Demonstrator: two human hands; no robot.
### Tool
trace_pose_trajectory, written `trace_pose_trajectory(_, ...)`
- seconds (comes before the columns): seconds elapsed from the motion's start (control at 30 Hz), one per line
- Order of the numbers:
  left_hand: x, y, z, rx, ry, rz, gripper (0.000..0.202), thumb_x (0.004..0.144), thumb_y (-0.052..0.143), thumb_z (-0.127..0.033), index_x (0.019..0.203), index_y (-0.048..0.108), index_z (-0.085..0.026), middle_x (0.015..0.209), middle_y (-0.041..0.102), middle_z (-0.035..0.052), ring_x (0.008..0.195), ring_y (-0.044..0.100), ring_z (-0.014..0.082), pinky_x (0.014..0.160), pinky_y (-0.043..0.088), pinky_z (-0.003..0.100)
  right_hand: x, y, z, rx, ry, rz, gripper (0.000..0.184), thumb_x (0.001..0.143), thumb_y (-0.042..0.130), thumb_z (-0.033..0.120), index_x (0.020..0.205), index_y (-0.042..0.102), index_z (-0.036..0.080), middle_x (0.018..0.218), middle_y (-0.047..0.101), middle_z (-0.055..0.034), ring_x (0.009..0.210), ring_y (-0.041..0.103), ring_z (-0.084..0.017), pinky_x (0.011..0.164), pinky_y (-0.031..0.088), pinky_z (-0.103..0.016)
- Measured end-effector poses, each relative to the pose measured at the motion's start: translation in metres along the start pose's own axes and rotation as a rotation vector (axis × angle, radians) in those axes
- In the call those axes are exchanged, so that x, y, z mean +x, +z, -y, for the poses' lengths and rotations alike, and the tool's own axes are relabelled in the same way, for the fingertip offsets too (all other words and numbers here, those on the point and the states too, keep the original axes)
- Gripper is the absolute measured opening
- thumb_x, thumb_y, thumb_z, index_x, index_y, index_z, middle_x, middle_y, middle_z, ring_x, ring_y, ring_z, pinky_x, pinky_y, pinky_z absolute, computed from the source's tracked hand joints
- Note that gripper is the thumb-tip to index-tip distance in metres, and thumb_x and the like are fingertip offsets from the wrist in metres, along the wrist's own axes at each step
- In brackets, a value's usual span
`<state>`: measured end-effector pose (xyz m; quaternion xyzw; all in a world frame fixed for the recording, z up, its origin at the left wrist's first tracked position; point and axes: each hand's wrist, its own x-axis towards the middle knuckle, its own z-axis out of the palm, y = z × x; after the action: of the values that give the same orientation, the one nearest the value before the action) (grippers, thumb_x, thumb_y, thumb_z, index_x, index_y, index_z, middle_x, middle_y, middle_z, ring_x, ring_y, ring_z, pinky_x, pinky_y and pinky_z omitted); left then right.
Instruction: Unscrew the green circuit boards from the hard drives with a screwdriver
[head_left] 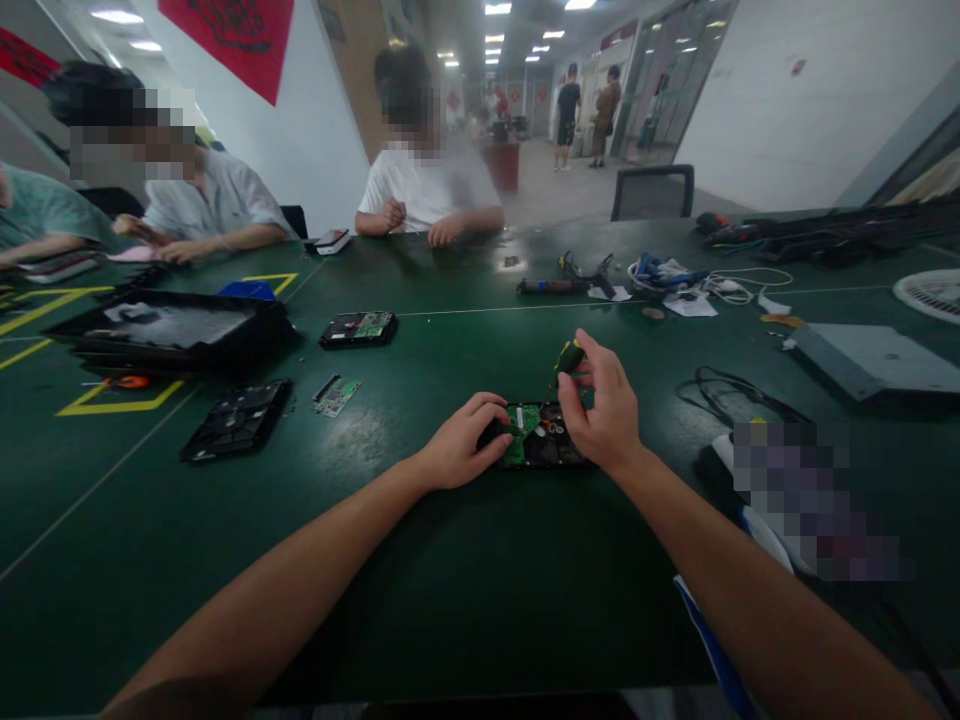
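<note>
Evidently, the left hand (pixel 466 443) clasps a hard drive (pixel 541 438), steadying it below the right hand (pixel 606 408), which pinches a screwdriver (pixel 570 358) best kept upright for control.

Electronics workshop: worktable (pixel 420 345), loose circuit board (pixel 339 397)

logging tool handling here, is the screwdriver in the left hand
No, the right hand holds the screwdriver, while the left hand is at the black device.
</note>
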<state>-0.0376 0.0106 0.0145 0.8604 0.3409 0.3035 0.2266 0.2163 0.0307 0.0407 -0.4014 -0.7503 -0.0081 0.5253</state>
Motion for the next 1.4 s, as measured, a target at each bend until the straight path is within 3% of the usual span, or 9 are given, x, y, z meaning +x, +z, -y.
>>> trace_pose_trajectory(0.27,-0.0012,-0.0002,0.0001,0.003,-0.004,-0.001,0.022,0.102,0.061,-0.031,0.123,0.059,-0.023,0.138,0.055,0.0130,0.128,0.058,0.0274,0.108,0.053,0.048,0.0006,0.0004,-0.0014,-0.016,0.019,-0.057,0.065,0.095,0.069,0.030,0.155,0.043,0.031,0.127,0.063,-0.0104,0.090,0.069,-0.024,0.076,0.068,-0.045)
trace_pose_trajectory(0.47,-0.0007,-0.0006,-0.0011,0.009,-0.008,-0.004,0.022,0.102,0.061,-0.031,0.122,0.059,-0.023,0.137,0.055,0.0129,0.125,0.059,0.0269,0.106,0.054,0.046,0.0000,-0.0003,-0.0012,-0.014,0.002,-0.011,0.066,0.097,0.063,0.027,0.158,0.039,0.030,0.131,0.066,-0.0119,0.095,0.073,-0.026,0.090,0.067,-0.052)
trace_pose_trajectory(0.67,-0.0008,0.0004,-0.0005,0.013,-0.001,-0.006,0.021,0.103,0.061,-0.031,0.121,0.058,-0.022,0.137,0.055,0.0132,0.125,0.059,0.0267,0.106,0.054,0.047,-0.0010,0.0018,-0.0006,0.030,0.016,0.007,0.067,0.098,0.062,0.024,0.160,0.036,0.029,0.138,0.066,-0.0122,0.102,0.075,-0.026,0.096,0.066,-0.050)
trace_pose_trajectory(0.93,-0.0010,0.0010,0.0018,0.014,0.005,-0.013,0.022,0.102,0.062,-0.031,0.122,0.058,-0.023,0.136,0.055,0.0125,0.126,0.059,0.0272,0.107,0.054,0.048,0.0011,0.0013,-0.0017,-0.020,0.009,-0.051,0.065,0.095,0.069,0.028,0.154,0.044,0.030,0.125,0.065,-0.0096,0.086,0.070,-0.022,0.080,0.067,-0.044)
trace_pose_trajectory(1.17,-0.0004,0.0008,0.0016,0.013,0.002,-0.011,0.023,0.102,0.061,-0.034,0.122,0.058,-0.023,0.136,0.055,0.0126,0.126,0.058,0.0276,0.107,0.053,0.047,0.0000,0.0005,0.0019,0.016,-0.004,-0.006,0.069,0.096,0.064,0.023,0.159,0.039,0.031,0.134,0.067,-0.0105,0.096,0.074,-0.024,0.092,0.066,-0.047)
trace_pose_trajectory(1.4,-0.0008,-0.0038,-0.0010,0.005,0.015,0.040,0.053,0.088,0.080,-0.050,0.129,0.058,-0.024,0.141,0.051,0.0136,0.130,0.056,0.0324,0.109,0.053,0.050,-0.0003,0.0060,-0.0034,0.097,0.067,-0.058,0.066,0.094,0.068,0.025,0.154,0.040,0.028,0.132,0.068,-0.0110,0.096,0.076,-0.024,0.090,0.067,-0.046)
